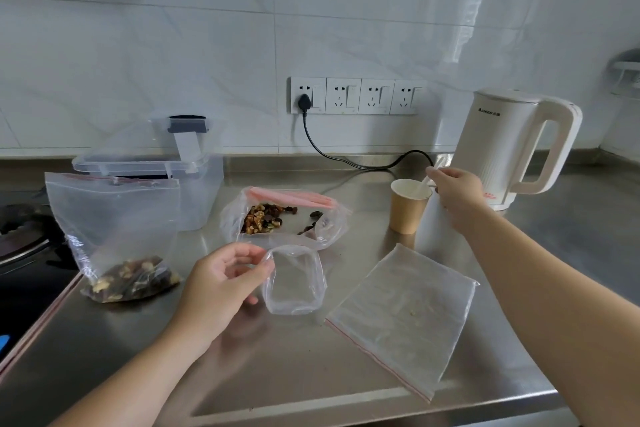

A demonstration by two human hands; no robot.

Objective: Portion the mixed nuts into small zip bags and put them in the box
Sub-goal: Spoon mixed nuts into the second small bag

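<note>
The left hand (218,282) pinches a small clear bag (294,279), empty and held open at its mouth. The right hand (453,191) fingers grip a white spoon (423,185) in a paper cup (408,206).

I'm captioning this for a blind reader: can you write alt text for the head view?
A left hand holds a small empty zip bag open on a steel counter, while the right hand grips a spoon in a paper cup. An open bag of mixed nuts lies behind.
</note>
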